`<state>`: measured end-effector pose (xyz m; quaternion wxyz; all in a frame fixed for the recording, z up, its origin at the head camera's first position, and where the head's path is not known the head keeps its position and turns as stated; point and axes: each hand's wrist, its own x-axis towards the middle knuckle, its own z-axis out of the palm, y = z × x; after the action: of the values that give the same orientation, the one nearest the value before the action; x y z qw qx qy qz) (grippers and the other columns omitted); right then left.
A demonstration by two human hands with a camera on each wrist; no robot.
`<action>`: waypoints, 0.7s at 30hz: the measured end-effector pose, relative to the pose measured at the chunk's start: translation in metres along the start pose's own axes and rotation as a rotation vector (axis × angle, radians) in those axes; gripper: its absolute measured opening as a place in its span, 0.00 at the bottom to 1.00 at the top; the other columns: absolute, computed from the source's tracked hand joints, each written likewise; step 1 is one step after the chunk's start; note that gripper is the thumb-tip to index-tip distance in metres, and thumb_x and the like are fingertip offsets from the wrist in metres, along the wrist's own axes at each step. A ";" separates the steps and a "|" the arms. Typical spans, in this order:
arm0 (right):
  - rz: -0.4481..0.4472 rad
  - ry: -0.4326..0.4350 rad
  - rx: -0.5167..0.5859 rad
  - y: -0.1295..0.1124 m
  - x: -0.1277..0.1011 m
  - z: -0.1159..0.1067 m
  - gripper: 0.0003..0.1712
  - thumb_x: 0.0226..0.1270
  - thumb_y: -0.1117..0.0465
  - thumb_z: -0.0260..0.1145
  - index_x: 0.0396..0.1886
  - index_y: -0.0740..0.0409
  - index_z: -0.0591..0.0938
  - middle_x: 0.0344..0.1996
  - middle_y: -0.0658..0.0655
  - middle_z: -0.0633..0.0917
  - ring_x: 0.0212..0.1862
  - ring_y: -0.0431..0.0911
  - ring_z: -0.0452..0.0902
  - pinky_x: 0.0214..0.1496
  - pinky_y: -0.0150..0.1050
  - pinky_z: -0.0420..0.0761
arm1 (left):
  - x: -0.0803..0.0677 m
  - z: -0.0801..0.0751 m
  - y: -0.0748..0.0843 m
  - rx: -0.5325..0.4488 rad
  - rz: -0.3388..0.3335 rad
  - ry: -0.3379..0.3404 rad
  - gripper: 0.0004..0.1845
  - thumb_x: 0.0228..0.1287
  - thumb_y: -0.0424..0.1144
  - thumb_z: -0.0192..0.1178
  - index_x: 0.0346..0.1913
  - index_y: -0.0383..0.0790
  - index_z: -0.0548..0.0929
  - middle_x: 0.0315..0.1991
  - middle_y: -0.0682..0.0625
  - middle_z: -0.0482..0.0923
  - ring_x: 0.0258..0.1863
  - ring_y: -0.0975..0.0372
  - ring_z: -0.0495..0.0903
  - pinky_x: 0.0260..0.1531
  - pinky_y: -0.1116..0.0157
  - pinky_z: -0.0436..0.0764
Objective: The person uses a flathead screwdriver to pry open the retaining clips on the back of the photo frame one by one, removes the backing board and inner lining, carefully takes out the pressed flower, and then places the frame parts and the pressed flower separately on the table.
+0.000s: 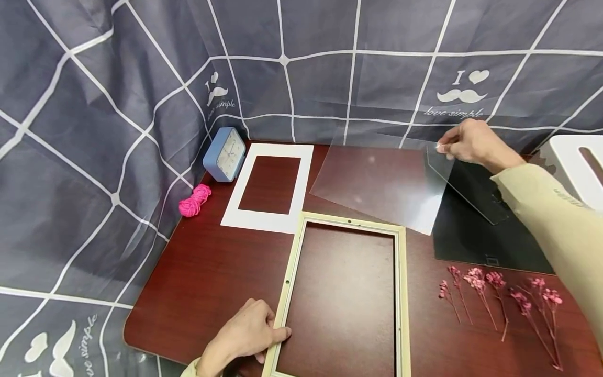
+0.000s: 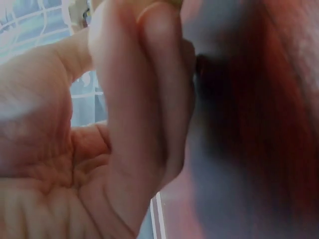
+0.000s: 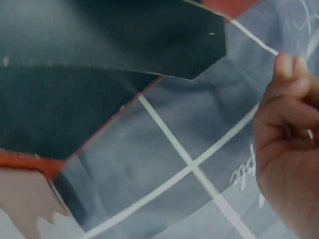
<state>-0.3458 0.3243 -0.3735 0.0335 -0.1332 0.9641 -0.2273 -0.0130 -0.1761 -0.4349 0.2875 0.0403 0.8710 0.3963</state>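
Two hands share the work: my right hand (image 1: 471, 142) pinches the far right corner of the clear sheet (image 1: 377, 183), held tilted above the table (image 1: 207, 277), while my left hand (image 1: 249, 330) presses curled fingers on the frame (image 1: 292, 272) near left. I'd lower it level, edges squared to the opening.

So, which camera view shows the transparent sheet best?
The head view: the whole transparent sheet shows there, pinched at its far corner by the right hand. The right wrist view shows only part of it, close up. The left wrist view shows none of it.
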 end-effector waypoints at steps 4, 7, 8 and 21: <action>-0.133 0.068 -0.152 -0.003 0.013 0.017 0.08 0.65 0.68 0.72 0.39 0.68 0.93 0.30 0.64 0.94 0.27 0.45 0.83 0.36 0.44 0.86 | 0.000 0.003 0.003 0.013 0.002 0.029 0.18 0.61 0.41 0.77 0.20 0.43 0.79 0.11 0.56 0.79 0.06 0.67 0.80 0.09 0.69 0.81; -0.132 0.082 -0.167 -0.006 0.018 0.030 0.08 0.67 0.68 0.71 0.41 0.68 0.93 0.36 0.68 0.94 0.36 0.61 0.91 0.47 0.64 0.89 | 0.000 0.005 0.005 0.004 -0.003 0.032 0.16 0.60 0.37 0.77 0.26 0.41 0.77 0.15 0.54 0.79 0.06 0.67 0.80 0.08 0.67 0.82; -0.125 0.085 -0.165 -0.007 0.020 0.034 0.09 0.68 0.67 0.70 0.41 0.68 0.92 0.37 0.69 0.94 0.41 0.66 0.91 0.50 0.69 0.88 | 0.000 0.005 0.005 -0.003 -0.005 0.031 0.15 0.59 0.36 0.77 0.28 0.41 0.77 0.17 0.53 0.79 0.07 0.67 0.80 0.08 0.66 0.83; -0.075 0.047 -0.206 -0.001 0.041 0.068 0.05 0.70 0.65 0.70 0.34 0.61 0.90 0.36 0.69 0.92 0.42 0.75 0.87 0.40 0.75 0.85 | 0.005 0.013 0.008 -0.001 -0.016 0.029 0.14 0.57 0.35 0.74 0.33 0.43 0.75 0.17 0.54 0.78 0.06 0.68 0.78 0.09 0.64 0.84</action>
<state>-0.3764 0.2829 -0.4335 -0.0113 -0.1664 0.9772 -0.1310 -0.0114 -0.1599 -0.4384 0.2782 0.0273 0.8752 0.3949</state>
